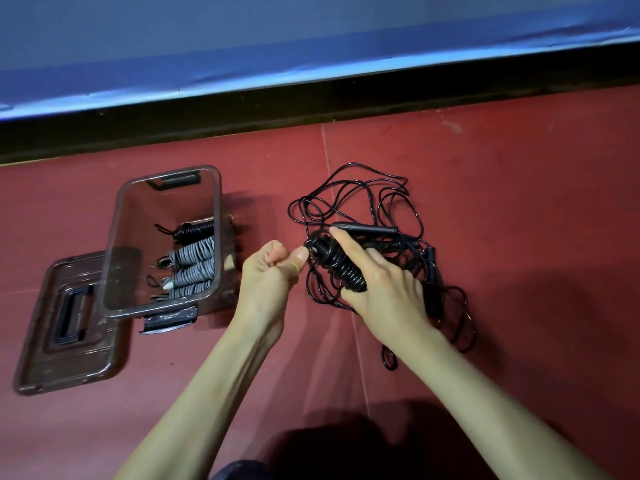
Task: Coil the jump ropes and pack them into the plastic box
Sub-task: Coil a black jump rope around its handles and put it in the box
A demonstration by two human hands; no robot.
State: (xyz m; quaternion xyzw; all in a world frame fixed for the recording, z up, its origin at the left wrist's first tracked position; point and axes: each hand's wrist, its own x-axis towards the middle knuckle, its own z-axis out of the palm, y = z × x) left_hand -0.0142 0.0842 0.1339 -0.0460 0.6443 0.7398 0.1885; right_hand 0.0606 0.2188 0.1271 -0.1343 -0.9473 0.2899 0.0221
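Hands are both busy on a black jump rope [337, 263] over the red floor [502, 202]. Right hand [384, 289] grips the coiled bundle, fingers wrapped around it with the index finger stretched along the top. Left hand [270, 268] has its fingers curled tight, thumb and forefinger pinching the rope's end right at the coil. More loose black rope [356, 188] sprawls just beyond and right. Plastic box [117, 237] sits open on the left, holding coiled grey and black ropes [194, 261], lid [69, 341] flat beside it, nearer.
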